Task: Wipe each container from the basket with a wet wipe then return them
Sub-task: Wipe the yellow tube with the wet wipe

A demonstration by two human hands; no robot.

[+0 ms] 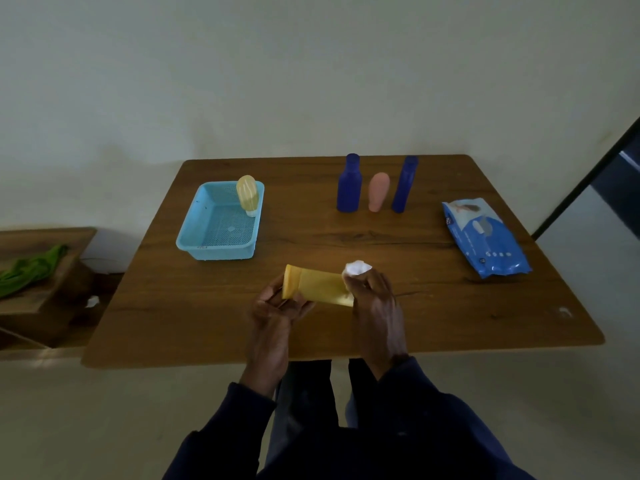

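Note:
Above the near middle of the table, my left hand (277,304) grips the cap end of a yellow tube (317,285) held sideways. My right hand (372,292) pinches a crumpled white wet wipe (356,267) against the tube's other end. A light blue mesh basket (194,230) stands to the left, with a pale yellow bottle (247,194) upright in its far right corner. Farther back on the right stand a wide dark blue bottle (349,185), a pink tube (378,191) and a slim dark blue bottle (404,184) in a row.
A blue pack of wet wipes (485,237) lies near the right edge of the brown wooden table (450,306). A low wooden shelf (41,292) with a green cloth (31,270) stands to the left. A dark door frame (588,178) runs at the far right.

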